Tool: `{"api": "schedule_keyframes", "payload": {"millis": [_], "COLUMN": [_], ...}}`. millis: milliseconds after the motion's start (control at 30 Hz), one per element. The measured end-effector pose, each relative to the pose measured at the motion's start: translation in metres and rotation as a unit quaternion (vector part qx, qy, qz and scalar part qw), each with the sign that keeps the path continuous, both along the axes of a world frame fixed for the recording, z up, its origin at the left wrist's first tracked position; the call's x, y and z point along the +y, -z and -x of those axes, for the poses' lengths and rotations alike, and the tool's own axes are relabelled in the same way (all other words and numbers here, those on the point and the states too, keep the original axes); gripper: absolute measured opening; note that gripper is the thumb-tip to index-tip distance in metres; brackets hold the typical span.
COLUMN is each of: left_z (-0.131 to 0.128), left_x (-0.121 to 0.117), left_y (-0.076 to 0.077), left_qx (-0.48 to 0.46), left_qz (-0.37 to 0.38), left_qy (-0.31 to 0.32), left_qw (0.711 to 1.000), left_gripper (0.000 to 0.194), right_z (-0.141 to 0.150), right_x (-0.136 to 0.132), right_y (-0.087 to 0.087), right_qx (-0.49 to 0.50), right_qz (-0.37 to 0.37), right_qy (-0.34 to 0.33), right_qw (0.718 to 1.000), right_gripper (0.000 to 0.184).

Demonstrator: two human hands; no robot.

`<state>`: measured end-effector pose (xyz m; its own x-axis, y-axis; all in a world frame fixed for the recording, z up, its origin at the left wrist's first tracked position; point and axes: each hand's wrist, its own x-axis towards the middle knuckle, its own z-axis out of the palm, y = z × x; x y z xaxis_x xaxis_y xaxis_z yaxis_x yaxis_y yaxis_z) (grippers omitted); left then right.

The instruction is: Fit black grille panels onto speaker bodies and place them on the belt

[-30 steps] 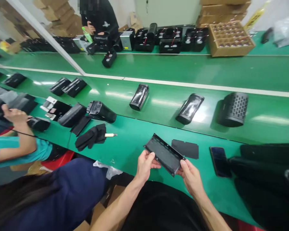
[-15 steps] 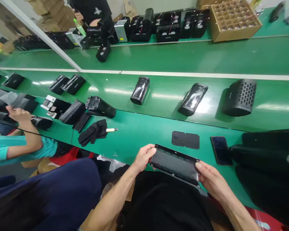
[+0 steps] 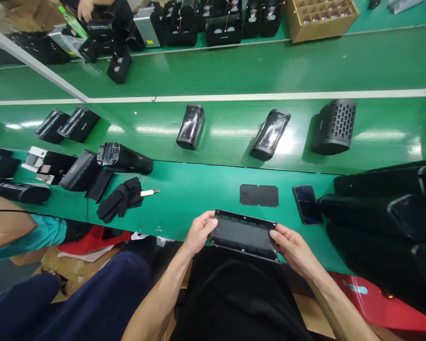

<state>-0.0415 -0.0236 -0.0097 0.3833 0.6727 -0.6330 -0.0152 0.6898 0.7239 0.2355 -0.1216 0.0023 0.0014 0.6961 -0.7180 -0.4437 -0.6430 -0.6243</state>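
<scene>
Black rectangular framed panel (image 3: 244, 235) is gripped at its short ends by the curled fingers of the left hand (image 3: 199, 232) and right hand (image 3: 294, 251), over a smooth green surface (image 3: 199, 194).

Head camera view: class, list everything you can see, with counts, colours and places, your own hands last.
Green bench: one, green, under the hands.
Speaker housings: five, black, in a row on the next green bench beyond.
Flat sheet: one, black, ahead of the hands.
Smartphone: one, dark, right of the sheet.
Cloth bundle: one, black, left of the hands.
Cardboard tray: one, brown, top right.
Co-worker's arm: one, teal sleeve, left edge.
Framed panel: one, black, held in both hands.
Left hand: one, on the panel's left end.
Right hand: one, on its right end.
</scene>
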Motion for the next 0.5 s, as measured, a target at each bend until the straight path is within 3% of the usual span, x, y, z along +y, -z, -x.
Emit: {"api": "schedule_keyframes", "payload": {"millis": [200,500], "left_z": [0.0005,0.0009], "left_x": [-0.0003,-0.0039], "left_y": [0.0004,0.0056], "left_qx": [-0.021,-0.01], "left_qz": [0.005,-0.009], "left_qy": [0.003,0.008], "left_qw": [1.0,1.0], "left_gripper": [0.054,0.054], "right_z": [0.0011,-0.0009], "right_x": [0.0039,0.0036], "right_y": [-0.0063,0.0013], "right_qx": [0.008,0.007], "right_qz": [0.015,0.019], "right_qy": [0.015,0.019], "right_qw": [1.0,1.0], "right_gripper": [0.051,0.05]}}
